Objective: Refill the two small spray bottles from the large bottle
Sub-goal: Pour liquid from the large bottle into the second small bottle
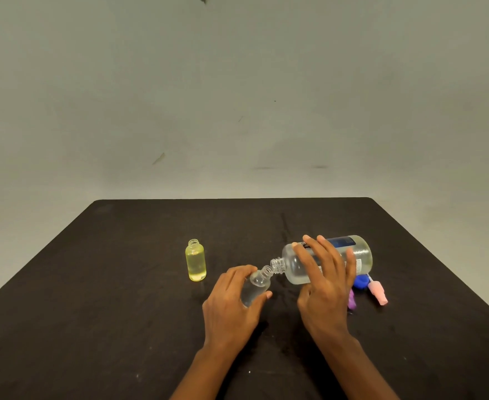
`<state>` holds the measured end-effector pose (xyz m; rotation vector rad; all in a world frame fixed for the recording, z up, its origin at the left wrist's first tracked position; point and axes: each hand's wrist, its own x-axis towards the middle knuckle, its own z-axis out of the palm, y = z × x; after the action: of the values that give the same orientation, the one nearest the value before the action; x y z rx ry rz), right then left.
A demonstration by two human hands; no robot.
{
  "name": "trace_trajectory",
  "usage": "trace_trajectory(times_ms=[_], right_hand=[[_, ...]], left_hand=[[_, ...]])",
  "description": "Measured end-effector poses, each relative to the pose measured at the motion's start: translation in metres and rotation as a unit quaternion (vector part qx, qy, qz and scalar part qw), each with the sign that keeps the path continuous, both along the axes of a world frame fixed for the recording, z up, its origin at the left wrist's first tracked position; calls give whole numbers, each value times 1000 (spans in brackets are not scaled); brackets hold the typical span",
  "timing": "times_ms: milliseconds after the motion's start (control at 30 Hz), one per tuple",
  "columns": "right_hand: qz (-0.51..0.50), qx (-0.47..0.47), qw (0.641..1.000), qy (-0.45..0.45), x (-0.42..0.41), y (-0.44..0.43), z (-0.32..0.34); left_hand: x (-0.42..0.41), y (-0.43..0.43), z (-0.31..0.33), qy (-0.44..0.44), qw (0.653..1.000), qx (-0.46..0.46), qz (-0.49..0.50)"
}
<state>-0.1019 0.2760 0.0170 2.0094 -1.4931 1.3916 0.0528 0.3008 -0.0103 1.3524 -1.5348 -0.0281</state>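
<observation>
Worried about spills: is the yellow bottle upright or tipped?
Upright. The yellow bottle stands on its base on the table, open neck pointing up.

- Left hand, forearm reaching toward 1 o'clock, curls its thumb and fingers round the small clear bottle.
- Right hand, forearm angled toward 11 o'clock, clasps the large bottle with fingers spread.

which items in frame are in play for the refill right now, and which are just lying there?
In play:
- large bottle, tilted, gripped by right hand
- small clear bottle, held by left hand, neck to neck with it
- yellow bottle, uncapped, upright

Lying about, beyond the right hand:
- blue cap
- pink spray top
- purple spray top
</observation>
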Motion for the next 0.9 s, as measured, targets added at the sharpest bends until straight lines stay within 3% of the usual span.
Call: trace_trajectory(times_ms=[900], right_hand=[[1, -2, 1000, 0, 0, -1, -1]], left_hand=[[0, 0, 1, -3, 1000, 4, 2]])
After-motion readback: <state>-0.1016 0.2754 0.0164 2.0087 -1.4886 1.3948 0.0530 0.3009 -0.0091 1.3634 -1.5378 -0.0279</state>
